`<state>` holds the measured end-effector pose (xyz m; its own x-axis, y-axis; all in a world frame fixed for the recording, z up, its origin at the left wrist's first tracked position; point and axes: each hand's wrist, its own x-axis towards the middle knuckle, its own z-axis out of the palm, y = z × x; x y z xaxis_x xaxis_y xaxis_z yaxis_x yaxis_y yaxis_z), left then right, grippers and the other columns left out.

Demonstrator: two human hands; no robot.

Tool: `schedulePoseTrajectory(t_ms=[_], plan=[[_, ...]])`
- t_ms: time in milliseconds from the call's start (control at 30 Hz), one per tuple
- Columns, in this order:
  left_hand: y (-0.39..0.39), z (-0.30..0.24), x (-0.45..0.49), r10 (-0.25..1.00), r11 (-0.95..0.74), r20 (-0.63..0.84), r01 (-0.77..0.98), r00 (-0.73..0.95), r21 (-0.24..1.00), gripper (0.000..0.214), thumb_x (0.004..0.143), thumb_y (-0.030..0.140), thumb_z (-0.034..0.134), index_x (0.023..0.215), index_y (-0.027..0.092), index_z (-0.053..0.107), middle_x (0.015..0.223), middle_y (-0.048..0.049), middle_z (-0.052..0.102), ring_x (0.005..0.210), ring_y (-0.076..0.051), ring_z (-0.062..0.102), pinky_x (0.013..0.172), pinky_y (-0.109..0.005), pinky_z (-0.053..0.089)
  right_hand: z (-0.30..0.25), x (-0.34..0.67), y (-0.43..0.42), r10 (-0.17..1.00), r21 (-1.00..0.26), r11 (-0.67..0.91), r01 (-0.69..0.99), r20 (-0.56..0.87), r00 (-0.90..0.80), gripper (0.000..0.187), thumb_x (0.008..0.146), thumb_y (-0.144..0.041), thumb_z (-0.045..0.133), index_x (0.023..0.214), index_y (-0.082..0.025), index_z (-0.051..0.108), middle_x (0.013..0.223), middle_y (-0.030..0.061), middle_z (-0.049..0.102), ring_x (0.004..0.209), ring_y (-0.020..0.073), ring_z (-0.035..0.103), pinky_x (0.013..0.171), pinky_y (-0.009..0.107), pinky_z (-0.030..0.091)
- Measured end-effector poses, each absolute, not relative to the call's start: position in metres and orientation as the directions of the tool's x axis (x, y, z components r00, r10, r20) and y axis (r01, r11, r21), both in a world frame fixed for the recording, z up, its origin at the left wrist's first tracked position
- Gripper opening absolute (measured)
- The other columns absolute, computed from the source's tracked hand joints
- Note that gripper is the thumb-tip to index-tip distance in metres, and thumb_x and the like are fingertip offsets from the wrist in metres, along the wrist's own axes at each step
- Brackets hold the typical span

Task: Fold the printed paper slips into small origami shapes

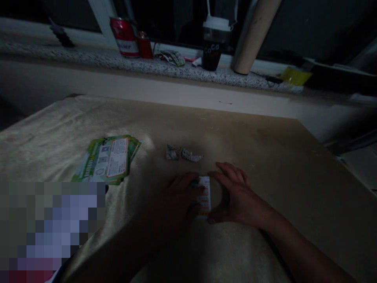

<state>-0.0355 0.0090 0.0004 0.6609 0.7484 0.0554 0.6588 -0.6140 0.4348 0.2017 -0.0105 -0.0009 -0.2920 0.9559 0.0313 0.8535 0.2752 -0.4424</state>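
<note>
Both my hands rest on a small printed paper leaflet (205, 195) lying on the tan table (265, 157). My left hand (176, 200) lies on its left side with fingers curled over the edge. My right hand (234, 194) presses the right side, fingers together and thumb at the paper's lower corner. Just beyond the hands lies a small folded paper piece (182, 153). A stack of green leaflets (108, 159) sits to the left.
A stone ledge (103, 59) runs along the back with a red can (125, 37), a lighter, crumpled paper, a dark drink cup (213, 43) and a cardboard tube (255, 35). A blurred patch covers the lower left corner.
</note>
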Motion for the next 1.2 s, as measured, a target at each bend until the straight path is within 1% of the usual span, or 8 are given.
schedulePoseTrajectory(t_ms=[233,467,600,733,833,1000,1100,1200], plan=[[0.008,0.001,-0.033,0.731,-0.647,0.094,0.643,0.676,0.409,0.037,0.094,0.02,0.065,0.13,0.022,0.067,0.148,-0.0146,0.056,0.133,-0.033,0.055,0.113,-0.056,0.044,-0.002,0.201,-0.009,0.943,-0.528,0.311,0.79,0.071,-0.324,0.098,0.05,-0.046,0.1,0.137,-0.028,0.061,0.157,0.0144,0.049,0.149,0.0406,0.039,0.122,0.063,0.024],[0.007,-0.005,-0.033,0.756,-0.628,0.113,0.667,0.644,0.401,0.051,0.092,0.02,0.064,0.142,0.02,0.055,0.149,-0.0158,0.054,0.135,-0.034,0.051,0.113,-0.056,0.043,-0.001,0.197,-0.009,0.897,-0.634,0.41,0.656,0.149,-0.417,0.092,0.058,-0.028,0.099,0.139,-0.026,0.054,0.143,0.0102,0.063,0.137,0.0321,0.054,0.119,0.054,0.034],[0.009,-0.008,-0.033,0.781,-0.611,0.168,0.679,0.602,0.407,0.059,0.092,0.023,0.063,0.148,0.017,0.046,0.149,-0.018,0.055,0.136,-0.036,0.051,0.112,-0.057,0.044,-0.002,0.195,-0.01,0.897,-0.695,0.41,0.591,0.193,-0.397,0.08,0.067,-0.023,0.094,0.137,-0.028,0.055,0.135,0.0087,0.067,0.127,0.0301,0.06,0.111,0.05,0.045],[0.015,-0.004,-0.032,0.813,-0.57,0.191,0.687,0.55,0.45,0.035,0.095,0.018,0.054,0.129,0.017,0.062,0.126,-0.0141,0.068,0.116,-0.032,0.062,0.103,-0.052,0.05,-0.004,0.194,-0.01,0.888,-0.727,0.435,0.532,0.248,-0.388,0.062,0.074,-0.014,0.085,0.13,-0.027,0.06,0.125,0.0072,0.071,0.119,0.0281,0.064,0.104,0.047,0.051],[0.018,0.005,-0.03,0.838,-0.513,0.155,0.66,0.523,0.549,0.023,0.096,0.017,0.05,0.103,0.018,0.072,0.103,-0.0092,0.073,0.1,-0.028,0.066,0.096,-0.048,0.052,-0.005,0.194,-0.01,0.864,-0.745,0.485,0.459,0.325,-0.385,0.053,0.084,-0.014,0.076,0.133,-0.028,0.061,0.118,0.0075,0.074,0.112,0.0267,0.068,0.098,0.045,0.055],[0.019,0.014,-0.03,0.934,-0.173,-0.003,0.458,0.359,0.872,0.022,0.091,0.027,0.056,0.101,0.02,0.074,0.092,-0.0049,0.077,0.084,-0.023,0.072,0.077,-0.037,0.058,-0.001,0.193,-0.01,0.787,-0.757,0.577,0.306,0.415,-0.457,0.042,0.095,-0.006,0.052,0.125,-0.029,0.07,0.101,0.0059,0.076,0.095,0.0234,0.072,0.086,0.042,0.06],[0.019,0.012,-0.031,0.958,0.031,-0.116,0.308,0.263,0.951,0.023,0.088,0.032,0.061,0.103,0.019,0.073,0.088,-0.0042,0.077,0.078,-0.022,0.073,0.068,-0.033,0.058,0.0,0.191,-0.011,0.773,-0.746,0.594,0.302,0.425,-0.47,0.039,0.093,-0.006,0.057,0.122,-0.028,0.072,0.1,0.007,0.078,0.092,0.0236,0.073,0.084,0.042,0.06],[0.02,0.01,-0.03,0.967,0.077,-0.125,0.215,0.222,0.974,0.023,0.085,0.031,0.067,0.103,0.019,0.074,0.089,-0.0038,0.078,0.077,-0.021,0.074,0.065,-0.03,0.059,-0.001,0.189,-0.012,0.76,-0.734,0.617,0.285,0.461,-0.457,0.033,0.092,-0.009,0.065,0.119,-0.027,0.074,0.099,0.0076,0.079,0.092,0.0244,0.074,0.082,0.042,0.061]])
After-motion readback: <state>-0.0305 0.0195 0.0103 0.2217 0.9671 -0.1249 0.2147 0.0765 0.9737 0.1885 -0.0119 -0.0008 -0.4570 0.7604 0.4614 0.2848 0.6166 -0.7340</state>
